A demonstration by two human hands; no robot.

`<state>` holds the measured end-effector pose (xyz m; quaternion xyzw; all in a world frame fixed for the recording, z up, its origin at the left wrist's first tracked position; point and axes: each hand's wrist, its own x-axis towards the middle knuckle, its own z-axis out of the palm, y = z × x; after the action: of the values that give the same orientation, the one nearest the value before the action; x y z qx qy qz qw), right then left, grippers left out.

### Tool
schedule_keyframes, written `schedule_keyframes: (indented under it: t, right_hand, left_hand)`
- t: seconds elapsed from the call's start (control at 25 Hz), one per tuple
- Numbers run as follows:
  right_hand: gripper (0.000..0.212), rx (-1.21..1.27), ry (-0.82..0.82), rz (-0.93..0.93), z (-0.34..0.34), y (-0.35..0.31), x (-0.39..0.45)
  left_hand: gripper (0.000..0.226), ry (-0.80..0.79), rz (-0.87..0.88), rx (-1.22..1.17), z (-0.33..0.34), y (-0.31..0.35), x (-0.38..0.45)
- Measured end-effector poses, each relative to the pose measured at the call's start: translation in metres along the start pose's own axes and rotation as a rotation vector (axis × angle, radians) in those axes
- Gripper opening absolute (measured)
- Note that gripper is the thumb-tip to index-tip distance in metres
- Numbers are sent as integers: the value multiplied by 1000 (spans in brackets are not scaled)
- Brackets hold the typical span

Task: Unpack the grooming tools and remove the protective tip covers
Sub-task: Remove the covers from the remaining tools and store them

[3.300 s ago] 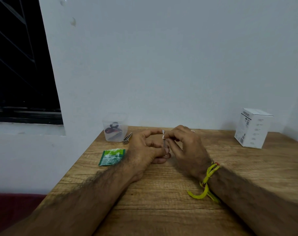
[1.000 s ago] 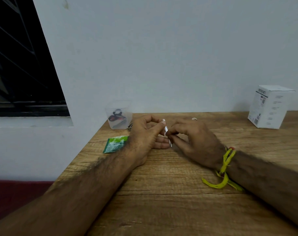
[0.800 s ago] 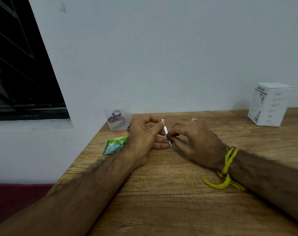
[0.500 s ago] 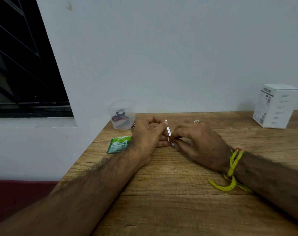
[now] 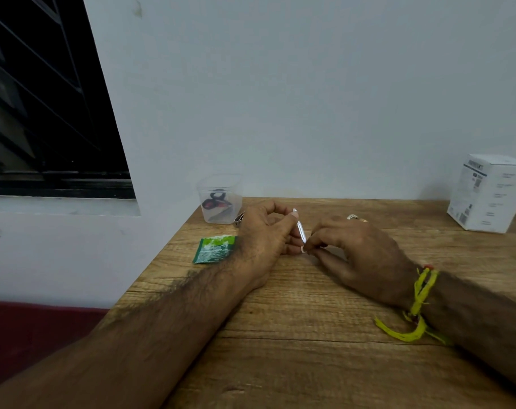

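The left hand [image 5: 265, 240] pinches a thin metal tool [image 5: 301, 231], tilted above the wooden table [image 5: 310, 335]. The right hand [image 5: 357, 255] pinches the small pale cover [image 5: 303, 249] at the tool's lower tip, fingers curled

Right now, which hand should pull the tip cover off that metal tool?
Right. The left hand grips the slim metal tool along its shaft, steadying it. The right hand already pinches at the tool's lower tip, where a small pale cover seems to sit, so it probably only needs to pull away.
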<state>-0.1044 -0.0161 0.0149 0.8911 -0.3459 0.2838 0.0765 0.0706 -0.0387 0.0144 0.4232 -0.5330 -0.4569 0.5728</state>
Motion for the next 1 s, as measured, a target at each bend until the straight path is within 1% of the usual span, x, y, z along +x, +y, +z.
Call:
schedule_keyframes:
  t: [0.32,0.36,0.4,0.52,0.6,0.72,0.84,1.0]
  right_hand:
    - [7,5,-35,22,-1,0,-1]
    - [7,10,-16,35,-1,0,-1]
    - [7,23,35,57,0,1,-2]
    - [10,102,341,157,0,8,-2]
    - [13,140,476,203,1,11,1]
    - [13,156,530,198,2,10,3]
    - [11,161,536,203,3,12,4]
    - [10,163,538,194,4,14,4]
  left_hand:
    - [6,9,-4,-28,1,3,0]
    - [5,13,-6,-33,1,4,-1]
    - [6,16,-10,-41,1,4,-2]
    - [9,4,-29,-95,1,7,-2]
    - [7,-23,-49,-130,3,8,-3]
    - [7,-46,-74,-124,9,6,-5]
    - [10,-100,-68,-38,12,2,-8]
    - [16,-121,-28,45,12,-1,-8]
